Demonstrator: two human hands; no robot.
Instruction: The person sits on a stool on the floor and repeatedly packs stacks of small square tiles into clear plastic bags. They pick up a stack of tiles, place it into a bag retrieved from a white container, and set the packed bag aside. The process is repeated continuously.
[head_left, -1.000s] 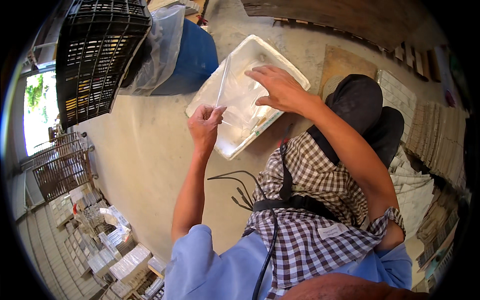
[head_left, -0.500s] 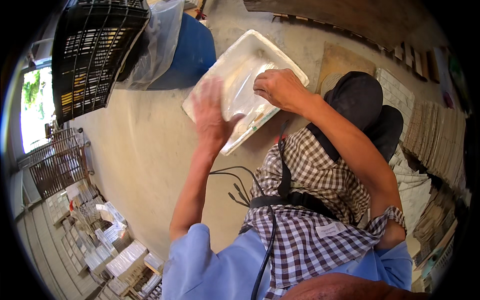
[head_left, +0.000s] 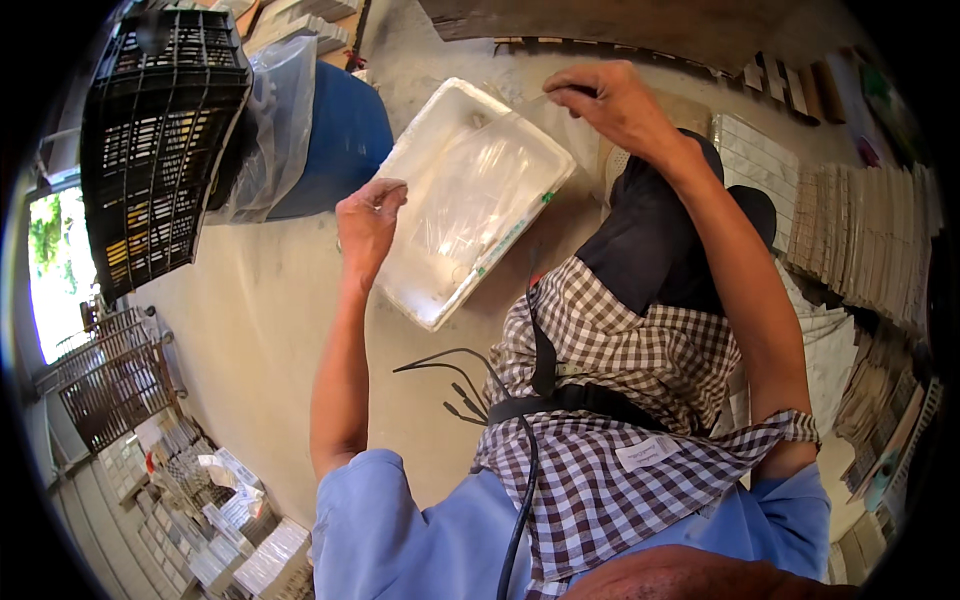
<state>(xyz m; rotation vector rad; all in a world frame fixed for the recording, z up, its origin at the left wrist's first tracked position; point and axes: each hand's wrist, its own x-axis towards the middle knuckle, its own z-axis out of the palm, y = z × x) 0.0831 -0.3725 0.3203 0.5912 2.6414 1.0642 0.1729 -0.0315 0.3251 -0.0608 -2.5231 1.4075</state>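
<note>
A white foam box (head_left: 418,300) lies open on the floor in front of me, turned at a slant, with green bits of tape on its near rim. Clear plastic film (head_left: 490,180) spreads over its inside, shiny and creased. Past the box's far right corner, my right hand (head_left: 615,105) is raised with its fingers pinched on the film's edge. My left hand (head_left: 368,222) is closed in a pinch by the left rim, apparently on the opposite edge of the film; the see-through edge is hard to make out there.
At the left, a black plastic crate (head_left: 165,150) stands near a blue barrel (head_left: 340,140) with a clear liner. Stacks of flat boards (head_left: 860,240) rise on the right. Wrapped bundles (head_left: 275,560) sit at lower left, below a metal cart (head_left: 115,370). Black cables (head_left: 450,365) hang by my apron.
My hands have moved apart: the right up and outward, the left lower and to the left, its spread fingers now pinched. The film is drawn wider over the box.
</note>
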